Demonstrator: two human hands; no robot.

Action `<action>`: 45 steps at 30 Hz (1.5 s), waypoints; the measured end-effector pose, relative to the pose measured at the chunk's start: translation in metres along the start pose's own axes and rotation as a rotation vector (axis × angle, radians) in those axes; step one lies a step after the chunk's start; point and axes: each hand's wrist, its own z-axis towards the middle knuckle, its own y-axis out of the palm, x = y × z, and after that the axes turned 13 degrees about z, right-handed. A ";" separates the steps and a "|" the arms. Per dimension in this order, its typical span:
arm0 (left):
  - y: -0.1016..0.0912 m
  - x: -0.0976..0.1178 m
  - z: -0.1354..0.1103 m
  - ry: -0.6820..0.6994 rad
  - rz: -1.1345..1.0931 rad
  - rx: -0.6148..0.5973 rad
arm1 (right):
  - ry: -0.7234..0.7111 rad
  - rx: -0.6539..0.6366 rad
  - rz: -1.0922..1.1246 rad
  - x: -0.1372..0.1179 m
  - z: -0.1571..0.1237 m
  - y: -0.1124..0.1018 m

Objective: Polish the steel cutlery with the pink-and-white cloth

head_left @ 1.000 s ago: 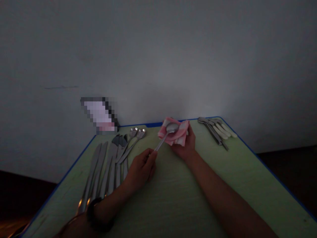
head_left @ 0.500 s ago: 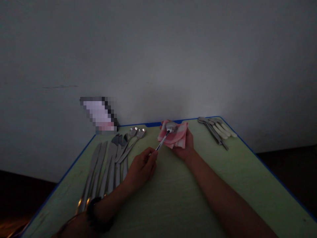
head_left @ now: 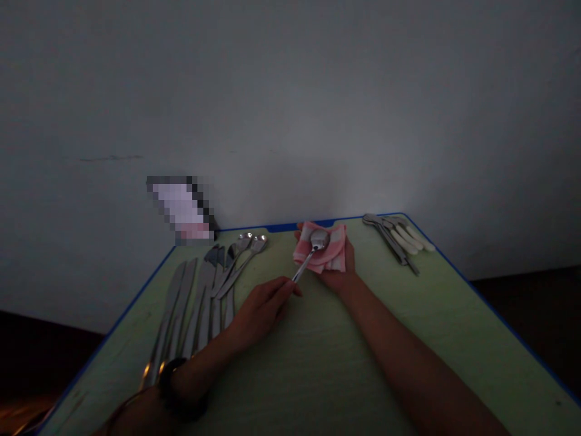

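My left hand (head_left: pixel 267 303) is closed around the handle end of a shiny metal spoon (head_left: pixel 319 240). The spoon slants up and to the right, its bowl lying over a folded pink and white cloth (head_left: pixel 336 248). Beneath the cloth, my right hand (head_left: pixel 341 278) supports it on the palm; most of its fingers are hidden behind the fabric. Left of my left hand lie several metal table knives (head_left: pixel 175 309), with spoons (head_left: pixel 254 245) at their far end. My left forearm covers some of the knife handles.
On the far right of the green table (head_left: pixel 363 339) lies a group of cutlery with white handles (head_left: pixel 403 239) and dark metal pieces (head_left: pixel 394 245). A blurred, phone-like device (head_left: pixel 179 209) leans on the wall at the back left. The grey wall borders the table's far edge.
My left hand and the spoon have shifted slightly to the right, and the bowl sits a little lower over the cloth. The cloth has moved slightly right. The cutlery on the table is unchanged.
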 end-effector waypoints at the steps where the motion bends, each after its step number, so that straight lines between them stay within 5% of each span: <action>1: 0.000 0.000 0.000 0.006 0.000 -0.007 | -0.005 0.012 0.002 0.000 0.001 -0.002; 7: 0.000 -0.002 -0.001 0.044 0.030 -0.046 | -0.083 0.073 0.036 -0.001 0.002 -0.003; 21: -0.003 0.004 -0.003 0.093 0.237 -0.033 | 0.030 0.035 0.088 0.001 0.005 -0.001; 45: -0.004 0.005 -0.005 0.178 0.369 0.015 | -0.240 0.218 -0.325 0.009 0.008 -0.002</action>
